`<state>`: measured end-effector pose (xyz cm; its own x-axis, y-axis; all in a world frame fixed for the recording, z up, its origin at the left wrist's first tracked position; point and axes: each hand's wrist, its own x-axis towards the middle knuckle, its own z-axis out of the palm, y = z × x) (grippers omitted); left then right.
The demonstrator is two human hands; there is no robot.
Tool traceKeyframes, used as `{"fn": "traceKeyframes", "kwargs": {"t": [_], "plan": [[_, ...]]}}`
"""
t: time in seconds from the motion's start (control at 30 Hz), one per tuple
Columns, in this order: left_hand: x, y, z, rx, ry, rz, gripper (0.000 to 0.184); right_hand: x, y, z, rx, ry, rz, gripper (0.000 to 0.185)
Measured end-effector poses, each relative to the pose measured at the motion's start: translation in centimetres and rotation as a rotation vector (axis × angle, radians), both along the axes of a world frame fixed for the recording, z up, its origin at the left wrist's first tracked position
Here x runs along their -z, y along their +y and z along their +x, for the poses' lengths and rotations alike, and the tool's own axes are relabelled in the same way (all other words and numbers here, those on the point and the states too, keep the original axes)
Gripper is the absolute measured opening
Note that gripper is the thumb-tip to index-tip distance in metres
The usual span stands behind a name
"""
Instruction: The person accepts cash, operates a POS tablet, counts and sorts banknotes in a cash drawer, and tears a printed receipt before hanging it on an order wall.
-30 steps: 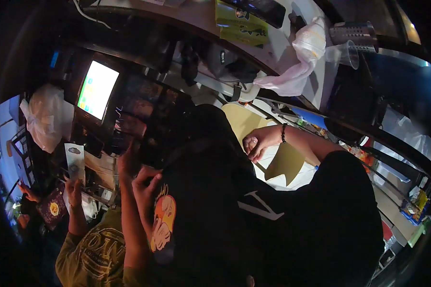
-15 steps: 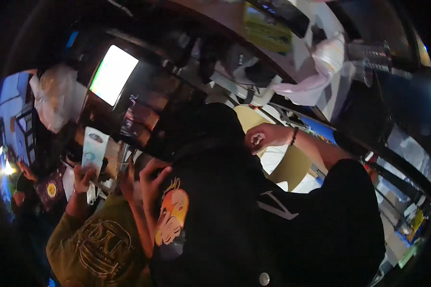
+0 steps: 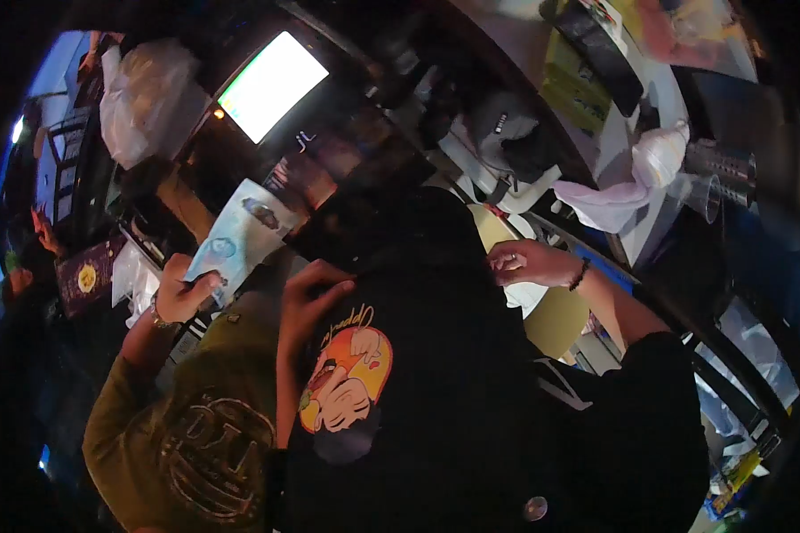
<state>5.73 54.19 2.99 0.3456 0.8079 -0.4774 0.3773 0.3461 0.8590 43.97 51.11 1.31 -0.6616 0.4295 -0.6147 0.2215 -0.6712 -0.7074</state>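
Observation:
Below me is my own black shirt [image 3: 471,382] with an upside-down cartoon print [image 3: 351,377]. My left hand [image 3: 311,298] lies at the edge of the dark cloth in my lap. Its fingers are bent and loose, and I see nothing in them. On the other side, my right hand [image 3: 542,265], with a ring and a dark beaded bracelet, is curled against the cloth. Its fingertips are partly hidden. A pale yellow surface [image 3: 547,324] shows beneath it. To my left, another person's hand [image 3: 182,289] holds a blue-green banknote [image 3: 244,235].
The person beside me wears an olive shirt [image 3: 213,435]. A bright screen [image 3: 274,86] glows at the upper left near a clear plastic bag [image 3: 147,102]. A dark red booklet [image 3: 87,277] is at the far left. Pale pink cloth [image 3: 604,200] and a clear cup [image 3: 698,195] are at the right.
My view has shifted, and the screen now appears further right and higher. The other person's banknote has come closer to my left hand and tilted. My left hand's fingers have lowered to the dark cloth.

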Motion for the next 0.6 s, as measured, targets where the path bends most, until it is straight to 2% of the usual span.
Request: {"fn": "traceKeyframes", "kwargs": {"t": [0.07,0.1,0.2,0.23,0.27,0.3,0.33,0.37,0.4,0.43,0.47,0.53,0.6], "plan": [[0.0,0.0,0.0,0.007,-0.03,0.006,0.01,-1.0,0.6,-0.3,0.102,-0.075,-0.273,0.028],[-0.8,0.1,0.4,-0.019,-0.023,-0.062,0.009,0.2,0.0,0.2,0.006,-0.048,-0.191,0.027],[-0.3,0.3,0.2,0.039,-0.048,0.069,0.007,1.4,-0.4,0.9,-0.019,0.02,-0.253,0.027],[-1.8,1.8,-3.9,0.1,0.018,0.053,0.007,1.3,-0.1,1.2,-0.164,-0.039,-0.105,0.025],[-4.4,4.2,-7.4,0.165,0.084,0.038,0.008,0.5,0.9,1.1,-0.159,-0.05,-0.111,0.025],[-6.9,6.5,-10.9,0.233,0.148,0.025,0.009,-0.3,2.1,1.1,-0.309,-0.081,-0.081,0.021],[-5.9,5.6,-12.1,0.17,0.148,0.105,0.01,-0.6,2.8,1.4,-0.456,-0.113,-0.055,0.017],[-5.3,4.1,-12.4,0.101,0.145,0.188,0.012,0.6,2.6,2.1,-0.464,-0.059,0.011,0.016],[-6.6,3.4,-10.7,0.071,0.233,0.434,0.013,0.4,2.8,1.4,-0.473,-0.085,0.003,0.015],[-7.1,2.4,-11.1,-0.003,0.299,0.295,0.017,0.9,2.4,0.8,-0.461,-0.044,0.034,0.015],[-7.1,1.2,-10.9,-0.111,0.272,0.325,0.024,1.6,2.2,0.5,-0.452,-0.001,0.071,0.016],[-7.5,-0.7,-11.5,-0.208,0.27,0.232,0.029,1.9,2.4,0.7,-0.444,-0.021,0.034,0.018],[-6.9,-2.6,-12.8,-0.223,0.294,0.26,0.028,2.7,1.8,1.4,-0.427,-0.041,-0.014,0.02]]}}
